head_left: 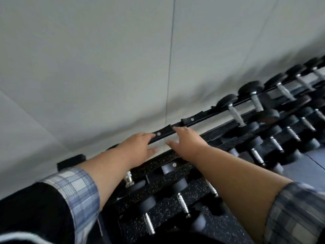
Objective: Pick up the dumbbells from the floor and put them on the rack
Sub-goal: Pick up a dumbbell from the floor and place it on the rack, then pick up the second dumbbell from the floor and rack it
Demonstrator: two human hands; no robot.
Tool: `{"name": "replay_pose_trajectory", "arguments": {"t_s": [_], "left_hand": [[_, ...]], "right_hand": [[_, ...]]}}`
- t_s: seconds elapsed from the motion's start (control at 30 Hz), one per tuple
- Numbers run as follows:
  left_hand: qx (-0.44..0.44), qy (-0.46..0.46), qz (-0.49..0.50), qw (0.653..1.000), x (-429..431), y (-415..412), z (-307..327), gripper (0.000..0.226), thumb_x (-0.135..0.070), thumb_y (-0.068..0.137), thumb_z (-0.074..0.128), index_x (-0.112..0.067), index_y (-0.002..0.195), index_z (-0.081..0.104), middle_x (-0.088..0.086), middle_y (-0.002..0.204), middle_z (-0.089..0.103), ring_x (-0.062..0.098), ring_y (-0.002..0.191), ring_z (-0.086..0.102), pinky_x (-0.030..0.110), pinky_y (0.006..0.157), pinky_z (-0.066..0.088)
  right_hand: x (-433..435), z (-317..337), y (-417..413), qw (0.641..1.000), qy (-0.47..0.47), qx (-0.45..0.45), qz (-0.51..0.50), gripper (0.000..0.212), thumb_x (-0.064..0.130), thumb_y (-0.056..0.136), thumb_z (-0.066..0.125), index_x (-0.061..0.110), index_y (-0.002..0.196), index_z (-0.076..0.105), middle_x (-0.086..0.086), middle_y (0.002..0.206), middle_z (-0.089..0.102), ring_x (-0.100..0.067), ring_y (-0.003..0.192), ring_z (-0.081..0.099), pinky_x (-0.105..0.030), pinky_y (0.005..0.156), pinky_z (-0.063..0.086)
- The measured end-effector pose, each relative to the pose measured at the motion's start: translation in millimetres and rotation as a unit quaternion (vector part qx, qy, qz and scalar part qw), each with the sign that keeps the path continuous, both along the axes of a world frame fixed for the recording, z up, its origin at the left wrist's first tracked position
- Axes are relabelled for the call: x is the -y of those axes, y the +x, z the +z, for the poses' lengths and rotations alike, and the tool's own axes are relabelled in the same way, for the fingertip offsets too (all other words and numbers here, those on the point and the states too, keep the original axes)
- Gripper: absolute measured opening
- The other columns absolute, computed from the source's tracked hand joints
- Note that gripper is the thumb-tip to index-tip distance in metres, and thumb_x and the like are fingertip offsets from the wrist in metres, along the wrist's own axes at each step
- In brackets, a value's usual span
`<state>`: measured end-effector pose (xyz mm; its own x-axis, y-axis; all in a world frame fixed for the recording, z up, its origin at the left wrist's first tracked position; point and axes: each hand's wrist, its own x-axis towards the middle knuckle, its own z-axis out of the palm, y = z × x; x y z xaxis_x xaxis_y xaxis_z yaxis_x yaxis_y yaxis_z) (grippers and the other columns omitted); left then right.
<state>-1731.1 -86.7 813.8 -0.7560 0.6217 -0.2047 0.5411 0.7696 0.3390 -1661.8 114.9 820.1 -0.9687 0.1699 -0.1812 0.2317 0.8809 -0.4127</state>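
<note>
A black speckled dumbbell rack [158, 162] runs from lower left to upper right along the wall. Several black dumbbells with chrome handles [255, 101] lie on its top tier at the right, and more dumbbells [182, 201] fill the lower tiers below my arms. My left hand [136, 147] and my right hand [186, 141] reach over the empty left part of the top tier. Both have their fingers apart and hold nothing. Their fingertips are at the thin black back rail [188, 120]. No floor dumbbell is in view.
A plain grey wall [105, 59] with a thin vertical seam stands right behind the rack. A small black bracket [71, 163] sticks out at the rack's left end. Grey floor [309, 161] shows at the right. The picture is tilted and blurred.
</note>
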Motion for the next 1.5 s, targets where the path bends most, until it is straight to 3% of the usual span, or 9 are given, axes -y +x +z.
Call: {"name": "replay_pose_trajectory", "arguments": {"t_s": [0.27,0.33,0.4,0.6,0.73,0.93,1.03,1.2,1.5], "left_hand": [[-0.014,-0.002,-0.16,0.987,-149.8,82.3,40.3,0.076,-0.07,0.08,0.049,-0.033,0.145,0.035,0.004,0.151,0.04,0.021,0.133,0.042,0.037,0.107,0.036],[-0.039,-0.001,-0.22,0.975,-189.5,125.0,52.4,0.074,-0.067,0.083,0.051,-0.03,0.146,0.036,0.006,0.147,0.044,0.023,0.131,0.044,0.035,0.103,0.036],[-0.05,0.009,-0.273,0.961,-223.8,179.8,62.1,0.071,-0.062,0.085,0.053,-0.027,0.146,0.037,0.007,0.144,0.048,0.024,0.127,0.047,0.034,0.101,0.037],[-0.026,0.055,-0.412,0.909,-288.6,383.5,64.2,0.067,-0.051,0.089,0.058,-0.019,0.145,0.04,0.006,0.145,0.047,0.02,0.133,0.041,0.032,0.11,0.031],[-0.007,0.044,-0.496,0.867,-315.7,528.9,50.2,0.067,-0.053,0.089,0.056,-0.019,0.145,0.039,0.006,0.146,0.047,0.02,0.133,0.042,0.035,0.111,0.033],[-0.006,0.026,-0.616,0.787,-336.6,709.9,32.6,0.064,-0.054,0.088,0.058,-0.025,0.143,0.042,0.004,0.144,0.048,0.021,0.129,0.047,0.032,0.104,0.036],[-0.01,0.014,-0.672,0.74,-340.9,777.7,20.0,0.065,-0.056,0.088,0.054,-0.026,0.144,0.04,0.002,0.146,0.046,0.019,0.13,0.045,0.033,0.106,0.035],[0.002,-0.044,-0.759,0.65,-353.2,878.1,-15.4,0.069,-0.064,0.087,0.047,-0.03,0.146,0.035,-0.002,0.15,0.041,0.019,0.133,0.042,0.038,0.107,0.037],[-0.026,-0.146,-0.85,0.505,-372.0,967.0,-83.5,0.071,-0.061,0.087,0.049,-0.028,0.148,0.032,-0.001,0.151,0.039,0.021,0.131,0.045,0.041,0.105,0.041]], "right_hand": [[-120.1,21.0,188.0,0.968,0.024,-0.038,-0.245,0.074,0.061,0.089,0.052,0.014,0.145,0.041,-0.006,0.149,0.044,-0.025,0.138,0.034,-0.035,0.113,0.024],[-140.1,27.0,242.8,0.951,0.024,-0.062,-0.303,0.069,0.058,0.087,0.054,0.015,0.14,0.047,-0.007,0.145,0.048,-0.027,0.135,0.039,-0.038,0.112,0.031],[-152.8,31.6,302.8,0.933,0.023,-0.084,-0.348,0.064,0.055,0.086,0.057,0.014,0.135,0.052,-0.009,0.141,0.052,-0.028,0.132,0.042,-0.039,0.107,0.036],[-163.0,24.2,513.2,0.879,0.026,-0.094,-0.467,0.07,0.051,0.088,0.058,0.015,0.145,0.041,-0.007,0.149,0.043,-0.024,0.138,0.035,-0.037,0.112,0.03],[-153.0,13.8,665.3,0.82,0.021,-0.085,-0.566,0.072,0.05,0.088,0.059,0.013,0.147,0.038,-0.007,0.151,0.041,-0.023,0.138,0.035,-0.038,0.112,0.031],[-113.1,-4.5,845.8,0.709,-0.009,-0.055,-0.703,0.065,0.045,0.09,0.06,0.01,0.143,0.043,-0.012,0.145,0.047,-0.028,0.133,0.042,-0.037,0.108,0.034],[-82.7,-18.7,914.2,0.634,-0.04,-0.051,-0.77,0.064,0.044,0.09,0.06,0.013,0.143,0.043,-0.012,0.144,0.047,-0.03,0.131,0.044,-0.039,0.106,0.037],[-22.7,-56.5,1000.8,0.466,-0.089,-0.044,-0.879,0.062,0.046,0.091,0.055,0.023,0.146,0.039,-0.004,0.147,0.043,-0.027,0.128,0.046,-0.043,0.104,0.04],[47.0,-114.5,1058.0,0.226,-0.13,0.015,-0.965,0.051,0.029,0.097,0.048,0.023,0.147,0.039,-0.005,0.144,0.047,-0.029,0.123,0.05,-0.038,0.095,0.043]]}}
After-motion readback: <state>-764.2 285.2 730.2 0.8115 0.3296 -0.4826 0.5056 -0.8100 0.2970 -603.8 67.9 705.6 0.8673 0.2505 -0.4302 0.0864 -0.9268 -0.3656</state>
